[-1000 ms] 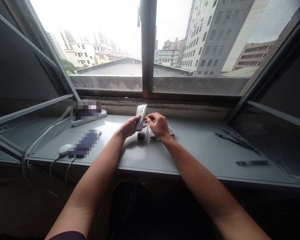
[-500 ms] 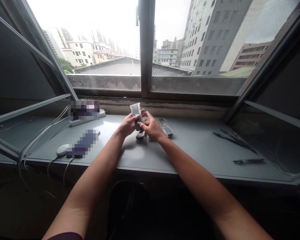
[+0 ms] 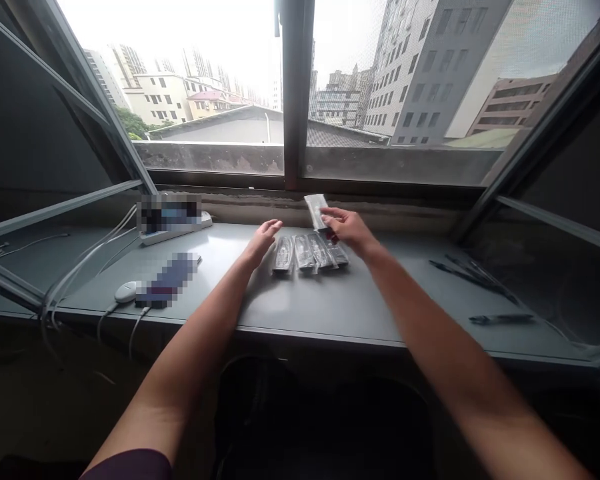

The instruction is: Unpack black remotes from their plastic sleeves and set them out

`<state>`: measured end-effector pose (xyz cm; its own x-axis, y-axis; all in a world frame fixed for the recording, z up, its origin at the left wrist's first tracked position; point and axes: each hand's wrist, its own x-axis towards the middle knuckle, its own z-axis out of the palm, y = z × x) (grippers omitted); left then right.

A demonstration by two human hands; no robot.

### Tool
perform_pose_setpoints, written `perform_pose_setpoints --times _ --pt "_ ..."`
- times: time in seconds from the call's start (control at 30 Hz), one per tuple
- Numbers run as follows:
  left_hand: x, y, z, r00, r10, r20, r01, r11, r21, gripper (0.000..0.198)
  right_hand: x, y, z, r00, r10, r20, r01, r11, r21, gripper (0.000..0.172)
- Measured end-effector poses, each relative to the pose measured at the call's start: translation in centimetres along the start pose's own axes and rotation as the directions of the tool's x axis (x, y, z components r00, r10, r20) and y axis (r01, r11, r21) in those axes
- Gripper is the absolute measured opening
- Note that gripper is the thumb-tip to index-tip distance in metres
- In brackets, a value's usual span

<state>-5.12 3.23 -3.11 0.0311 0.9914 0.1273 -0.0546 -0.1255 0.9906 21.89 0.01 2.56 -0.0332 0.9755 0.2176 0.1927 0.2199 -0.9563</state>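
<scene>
In my right hand (image 3: pixel 349 230) is a small clear plastic packet (image 3: pixel 316 208), pinched by its side and raised over the back of the desk. What lies inside it is too small to make out. Below it, several similar clear packets with dark contents (image 3: pixel 306 253) lie side by side, partly overlapping at the right. My left hand (image 3: pixel 263 241) holds nothing; its fingers are apart and point toward the window, just left of the leftmost packet (image 3: pixel 283 255).
A grey desk (image 3: pixel 280 310) runs below the window. To the left are a blurred-out phone-like object (image 3: pixel 167 283), a white round charger (image 3: pixel 127 292), a power strip (image 3: pixel 180 231) and white cables (image 3: pixel 75 267). Pens (image 3: pixel 500 319) lie at the right.
My left hand has let go of the packet and drawn slightly away. My right hand has carried the packet up and to the right, uncovering the row of packets on the desk.
</scene>
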Motion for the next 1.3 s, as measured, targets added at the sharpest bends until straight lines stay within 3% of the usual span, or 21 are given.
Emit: perform_pose_setpoints --times 0.1,0.2,0.37,0.5,0.6,0.73,0.87,0.97,1.07,1.1,1.2,1.3 --pt "-0.5 -0.6 0.6 0.987 0.073 0.142 -0.115 0.941 0.317 0.052 -0.2 1.7 -5.1 1.0 -0.02 0.024 0.023 0.987 -0.159 0.044" --pt "-1.0 -0.6 1.0 0.959 0.052 0.277 -0.173 0.884 0.434 0.056 -0.8 4.0 -9.1 1.0 -0.008 0.03 0.013 0.984 -0.176 0.04" --pt "-1.5 -0.6 1.5 0.922 0.03 0.386 -0.226 0.851 0.473 0.057 -1.2 6.0 -11.5 0.972 0.227 0.061 -0.205 0.944 -0.258 0.045" --pt "-1.8 -1.1 1.9 0.915 0.018 0.403 -0.207 0.879 0.43 0.061 -1.5 5.5 -11.3 0.926 0.358 0.117 -0.294 0.881 -0.37 0.079" --pt "-1.8 -1.4 2.1 0.912 0.035 0.409 -0.221 0.88 0.42 0.062 -1.9 4.9 -11.2 0.897 0.398 0.194 -0.294 0.863 -0.411 0.093" --pt "-1.7 -1.3 2.3 0.91 0.064 0.41 -0.266 0.848 0.459 0.056 -2.3 4.6 -10.5 0.899 0.379 0.218 -0.221 0.825 -0.52 0.092" --pt "-1.7 -1.1 2.6 0.909 0.092 0.406 -0.284 0.851 0.442 0.05 -2.4 4.7 -9.8 0.942 0.273 0.195 -0.079 0.746 -0.661 0.069" --pt "-1.9 -1.3 2.8 0.911 0.125 0.393 -0.307 0.843 0.442 0.046 -2.2 5.2 -9.6 0.986 0.074 0.151 0.06 0.684 -0.727 0.064" --pt "-1.9 -1.6 3.1 0.901 0.125 0.415 -0.331 0.817 0.472 0.045 -2.1 6.2 -8.7 0.961 -0.164 0.222 0.275 0.622 -0.733 0.073" --pt "-1.8 -1.8 3.1 0.893 0.119 0.434 -0.341 0.808 0.48 0.045 -2.1 6.5 -8.2 0.945 -0.168 0.281 0.323 0.609 -0.724 0.077" --pt "-1.2 -2.2 3.1 0.866 0.122 0.485 -0.389 0.774 0.5 0.043 -2.5 7.1 -5.7 0.901 0.0 0.433 0.348 0.596 -0.724 0.084" --pt "-0.5 -2.2 2.6 0.845 0.121 0.52 -0.418 0.756 0.503 0.042 -3.2 7.0 -3.2 0.908 0.05 0.417 0.323 0.552 -0.769 0.09"
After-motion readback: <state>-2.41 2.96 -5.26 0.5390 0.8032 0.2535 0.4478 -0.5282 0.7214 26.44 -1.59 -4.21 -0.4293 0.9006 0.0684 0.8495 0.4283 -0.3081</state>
